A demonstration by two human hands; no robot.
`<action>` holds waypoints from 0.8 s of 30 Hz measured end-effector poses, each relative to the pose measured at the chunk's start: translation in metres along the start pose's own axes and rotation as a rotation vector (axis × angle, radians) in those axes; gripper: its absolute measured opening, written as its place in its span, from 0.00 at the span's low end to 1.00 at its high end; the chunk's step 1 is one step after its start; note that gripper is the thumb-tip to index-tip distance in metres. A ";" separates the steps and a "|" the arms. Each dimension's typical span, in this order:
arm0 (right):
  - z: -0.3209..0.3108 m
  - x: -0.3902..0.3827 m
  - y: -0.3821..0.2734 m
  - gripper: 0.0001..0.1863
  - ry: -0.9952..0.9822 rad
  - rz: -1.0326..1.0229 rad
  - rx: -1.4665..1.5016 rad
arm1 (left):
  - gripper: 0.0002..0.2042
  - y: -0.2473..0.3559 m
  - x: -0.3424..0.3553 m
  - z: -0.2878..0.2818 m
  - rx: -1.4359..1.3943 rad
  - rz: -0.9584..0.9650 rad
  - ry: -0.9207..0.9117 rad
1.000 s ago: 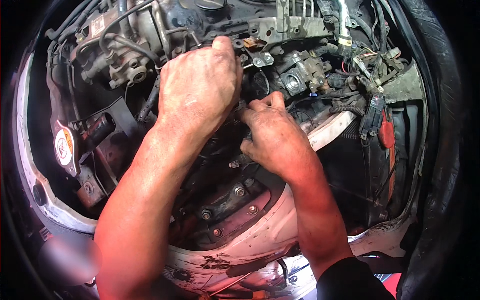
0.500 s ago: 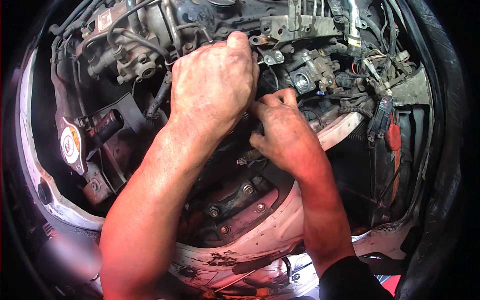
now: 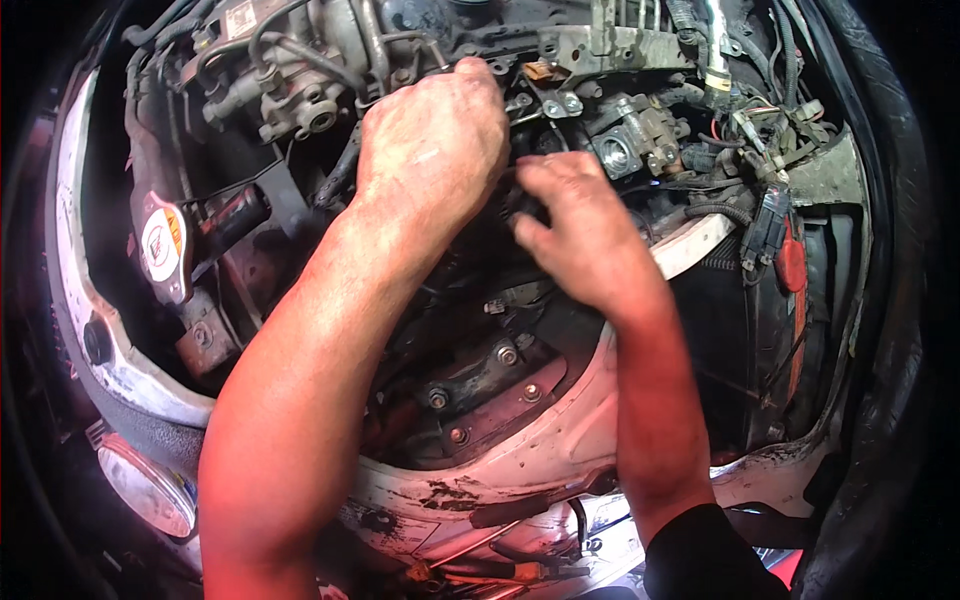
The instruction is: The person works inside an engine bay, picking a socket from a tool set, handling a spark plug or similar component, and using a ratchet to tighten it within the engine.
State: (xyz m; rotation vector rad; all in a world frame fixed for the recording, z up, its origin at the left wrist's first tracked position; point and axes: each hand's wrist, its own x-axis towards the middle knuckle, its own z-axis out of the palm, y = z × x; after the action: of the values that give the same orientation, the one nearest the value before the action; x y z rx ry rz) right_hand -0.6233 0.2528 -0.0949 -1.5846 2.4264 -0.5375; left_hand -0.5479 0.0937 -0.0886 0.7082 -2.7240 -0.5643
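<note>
Reaching deep into the engine bay (image 3: 300,110), both hands work at one dark spot near the centre of the head view, just below the grimy metal bracket (image 3: 600,45) at the top. By my reading, the step in hand is freeing or seating some small part down among the hoses, though the part itself is hidden under the palms and I cannot tell what it is. The left hand (image 3: 435,150) arches over that spot, knuckles up, fingers curled downward and out of sight, so whether it grips anything cannot be told. The right hand (image 3: 580,225) lies just beside it, almost touching, fingers bent inward toward the same gap and the thumb pointing left; its grasp is hidden too. A next move would call for feel more than sight, and care among the wires (image 3: 760,120) at upper right. Both forearms rise from the lower edge, the left steeply, the right more upright. A round cap (image 3: 163,240) sits at left, well apart.
</note>
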 end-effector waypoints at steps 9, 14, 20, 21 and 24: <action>-0.004 0.011 0.015 0.17 0.079 0.165 0.176 | 0.13 -0.008 -0.001 0.004 0.006 0.083 0.038; -0.004 0.016 0.016 0.19 0.128 0.222 0.246 | 0.16 -0.011 0.000 0.005 -0.028 0.052 0.021; -0.006 0.016 0.016 0.19 0.148 0.197 0.244 | 0.20 -0.016 -0.019 -0.013 -0.022 -0.010 -0.067; -0.005 0.017 0.017 0.19 0.179 0.178 0.242 | 0.20 -0.016 -0.025 -0.019 -0.037 -0.038 -0.085; -0.002 0.018 0.026 0.17 0.195 0.255 0.226 | 0.20 -0.013 -0.049 -0.036 -0.087 -0.107 -0.145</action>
State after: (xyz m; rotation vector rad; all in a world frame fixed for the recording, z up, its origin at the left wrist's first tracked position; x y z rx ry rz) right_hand -0.6528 0.2462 -0.1032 -1.1610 2.5451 -0.9156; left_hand -0.4889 0.0977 -0.0704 0.8248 -2.7852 -0.7829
